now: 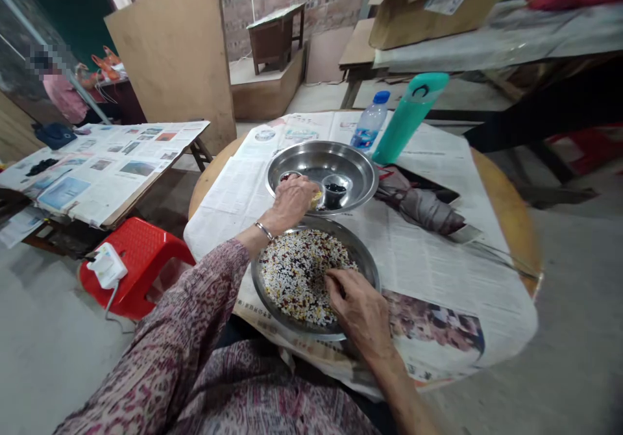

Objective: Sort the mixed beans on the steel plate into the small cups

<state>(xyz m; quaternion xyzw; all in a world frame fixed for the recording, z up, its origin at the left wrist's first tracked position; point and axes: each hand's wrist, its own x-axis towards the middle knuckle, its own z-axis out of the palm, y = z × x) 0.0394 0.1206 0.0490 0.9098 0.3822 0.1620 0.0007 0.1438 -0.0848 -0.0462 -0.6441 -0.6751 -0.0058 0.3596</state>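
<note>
My left hand (294, 200) reaches over the near side of a steel bowl (277, 156). Its fingers are curled downward and their tips are mostly hidden. Small clear cups stand in the bowl: one holds dark pieces (335, 188), one yellow pieces (316, 198) beside my fingers, one dark red pieces (288, 176). Closer to me, a round steel tray (367, 253) holds a layer of tiny mixed pieces (296, 273), white, yellow, dark red and black, like beads or grains. My right hand (357, 302) rests at the tray's right side, thumb and finger pinched together among them.
Newspaper (428, 260) covers the round table. Behind the bowl stand a water bottle (370, 122) and a green bottle (411, 117). A folded umbrella (421, 208) lies to the right. On the left are a red stool (146, 247) with a white plug adapter (107, 265) and another newspaper-covered table (109, 191). A person (65, 94) is farther back.
</note>
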